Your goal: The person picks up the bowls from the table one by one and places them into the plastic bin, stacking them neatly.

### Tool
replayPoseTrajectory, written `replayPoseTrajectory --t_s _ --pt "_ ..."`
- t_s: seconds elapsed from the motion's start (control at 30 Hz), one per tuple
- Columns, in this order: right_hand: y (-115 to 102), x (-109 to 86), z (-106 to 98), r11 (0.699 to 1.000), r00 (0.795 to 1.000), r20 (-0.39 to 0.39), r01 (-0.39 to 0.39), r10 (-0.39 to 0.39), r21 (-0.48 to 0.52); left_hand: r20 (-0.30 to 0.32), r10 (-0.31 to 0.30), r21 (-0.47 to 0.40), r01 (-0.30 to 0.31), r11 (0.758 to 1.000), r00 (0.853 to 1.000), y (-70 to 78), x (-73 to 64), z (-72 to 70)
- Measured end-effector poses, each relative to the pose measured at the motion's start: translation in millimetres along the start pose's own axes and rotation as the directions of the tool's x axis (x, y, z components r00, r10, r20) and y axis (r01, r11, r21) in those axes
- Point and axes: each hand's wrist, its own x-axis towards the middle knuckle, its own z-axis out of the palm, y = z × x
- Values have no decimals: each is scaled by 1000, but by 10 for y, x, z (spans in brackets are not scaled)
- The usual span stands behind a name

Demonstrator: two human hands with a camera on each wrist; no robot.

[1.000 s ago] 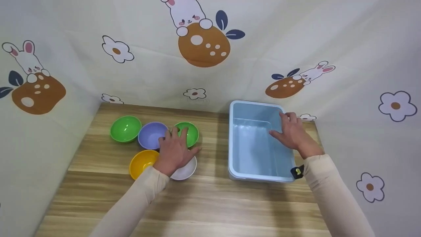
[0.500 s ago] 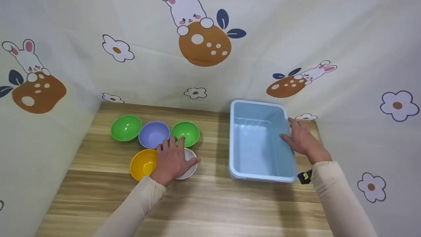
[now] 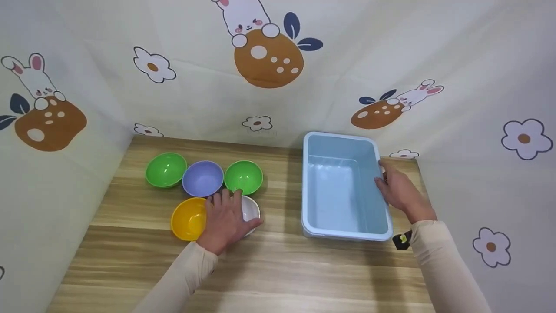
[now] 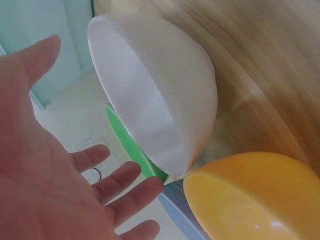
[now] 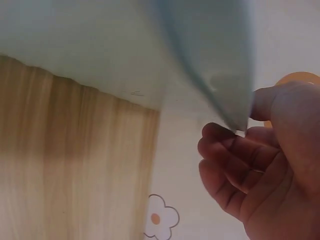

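My left hand [image 3: 223,224] hovers over the white bowl [image 3: 250,209], fingers spread and thumb out. In the left wrist view, the palm faces the white bowl's opening with a gap between them. A yellow bowl [image 3: 184,219] stands beside it on the left. Behind are a purple bowl [image 3: 203,178] and a green bowl [image 3: 244,176], with another green bowl [image 3: 166,169] at far left. My right hand [image 3: 402,191] grips the right rim of a light blue plastic tub [image 3: 306,187]. The right wrist view shows thumb and curled fingers [image 5: 225,155] on either side of that rim.
The wooden table [image 3: 282,269] carries the bowls on the left and the tub on the right. A cloth curtain [image 3: 195,100] with rabbit and flower prints encloses the back and both sides. A small black device [image 3: 402,240] sits at the right wrist.
My left hand has drawn back toward me, from over the right green bowl to over the white bowl. My right hand has moved right and down and now grips the tub's rim.
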Motion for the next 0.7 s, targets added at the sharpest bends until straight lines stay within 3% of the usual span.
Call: replayPoseTrajectory --t_s 0.17,0.37,0.7 --pt "52 -9 11 1000 1000 -15 26 -26 -4 26 -8 -23 9 1000 1000 -4 -27 32" --pt "86 -29 -79 999 1000 -9 25 -25 -26 23 4 13 -5 1000 1000 1 -36 62" --pt "162 -34 -181 1000 998 63 -6 7 -17 -11 15 46 -15 999 1000 -1 -39 68"
